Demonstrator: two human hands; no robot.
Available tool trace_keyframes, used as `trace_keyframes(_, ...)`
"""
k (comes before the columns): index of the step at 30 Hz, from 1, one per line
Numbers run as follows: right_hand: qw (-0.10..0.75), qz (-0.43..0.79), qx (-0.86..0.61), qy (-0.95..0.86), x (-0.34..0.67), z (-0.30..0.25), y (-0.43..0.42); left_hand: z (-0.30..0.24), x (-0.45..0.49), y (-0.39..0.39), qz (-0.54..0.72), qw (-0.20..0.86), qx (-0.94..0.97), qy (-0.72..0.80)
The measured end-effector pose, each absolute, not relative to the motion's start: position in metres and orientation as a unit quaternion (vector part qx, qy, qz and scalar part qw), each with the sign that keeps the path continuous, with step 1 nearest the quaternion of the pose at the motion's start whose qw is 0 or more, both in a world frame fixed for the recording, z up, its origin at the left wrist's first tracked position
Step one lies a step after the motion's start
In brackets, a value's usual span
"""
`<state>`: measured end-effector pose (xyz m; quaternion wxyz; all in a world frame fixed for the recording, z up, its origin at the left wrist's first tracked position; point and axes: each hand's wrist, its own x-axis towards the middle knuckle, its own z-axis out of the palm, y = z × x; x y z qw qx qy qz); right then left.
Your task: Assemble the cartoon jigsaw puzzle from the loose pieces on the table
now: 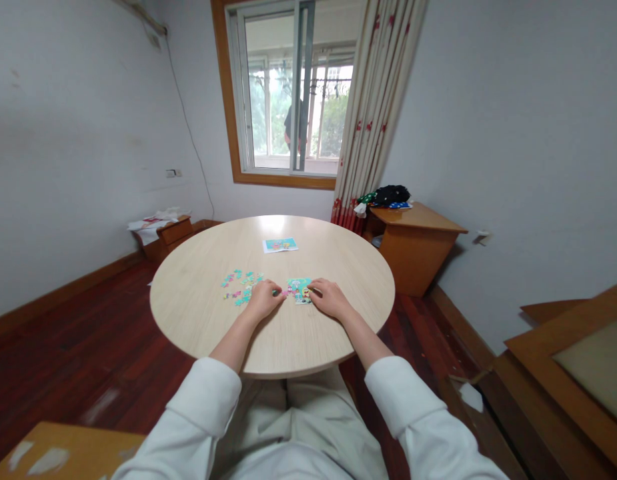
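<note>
- L hand (264, 299): over tabletop (298, 347), btwn loose jigsaw pcs (233, 293) and part-built jigsaw (301, 293); fingers bent, thumb and index close together next to a pink bit at the jigsaw's L edge. Can't tell if they grip it.
- R hand (331, 300): at R edge of part-built jigsaw, fingers curled, tips at or over the pcs there; too small to tell whether anything's held or how wide the gap is.
- Part-built jigsaw: flat, approx. centre of the round tabletop, btwn both hands, teal w/ colourful cartoon figs.
- Loose pcs: scattered left of L hand, mostly teal, some pink.
- Ref. pic (281, 245): flat, farther back, nr window side, teal w/ white border, well apart from both hands.
</note>
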<state>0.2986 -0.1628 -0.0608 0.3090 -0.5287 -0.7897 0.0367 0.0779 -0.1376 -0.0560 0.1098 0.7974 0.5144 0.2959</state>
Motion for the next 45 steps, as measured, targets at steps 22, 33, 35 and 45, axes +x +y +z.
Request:
trace_keyframes(22, 0.304, 0.039, -0.529, -0.792, 0.2991, -0.0608, -0.1612, -0.0566, 0.0799, -0.1405, 0.260, 0.157, 0.829, 0.469)
trace_keyframes(33, 0.310, 0.033, -0.526, -0.791, 0.2993, -0.0611, -0.1612, -0.0526, 0.0816, -0.1439, 0.257, 0.135, 0.825, 0.485)
trace_keyframes(35, 0.311, 0.033, -0.526, -0.791, 0.2992, -0.0614, -0.1609, -0.0537, 0.0816, -0.1435, 0.261, 0.134, 0.825, 0.483)
trace_keyframes(45, 0.307, 0.035, -0.529, -0.790, 0.2982, -0.0596, -0.1625, -0.0546, 0.0830, -0.1438, 0.258, 0.137, 0.818, 0.495)
